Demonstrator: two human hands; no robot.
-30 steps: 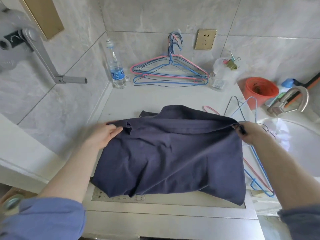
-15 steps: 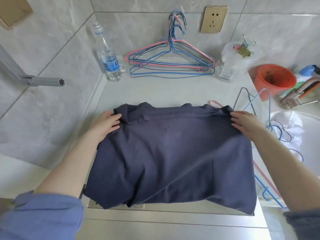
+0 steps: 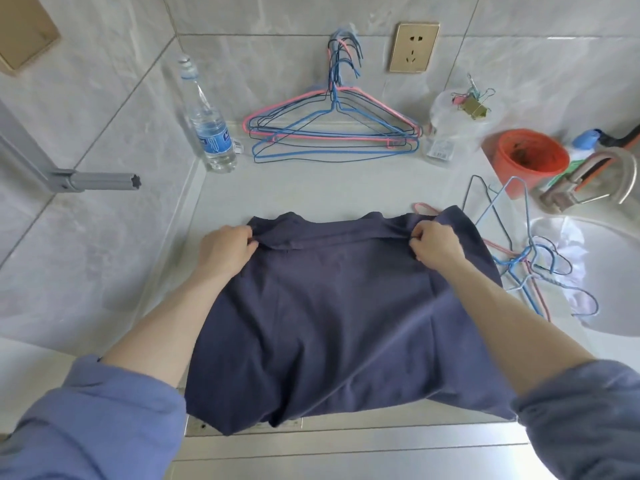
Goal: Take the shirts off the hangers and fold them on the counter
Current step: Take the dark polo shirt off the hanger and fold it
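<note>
A dark blue shirt point(image 3: 329, 323) is lying at the tabletop's point(image 3: 311, 188) front edge, its far fold running left to right. The left hand point(image 3: 227, 249) and right hand point(image 3: 438, 245) are pinching its ends, fingers point(image 3: 417, 237) curled.

The scene is lit evenly by soft, bright light. The sink point(image 3: 621, 299) at the right is washed out by glare. Faint shadows are cast on the shirt point(image 3: 329, 323). Lines on the wall point(image 3: 86, 244) are bent near the edges, where the sleeves point(image 3: 86, 424) are blurred.
</note>
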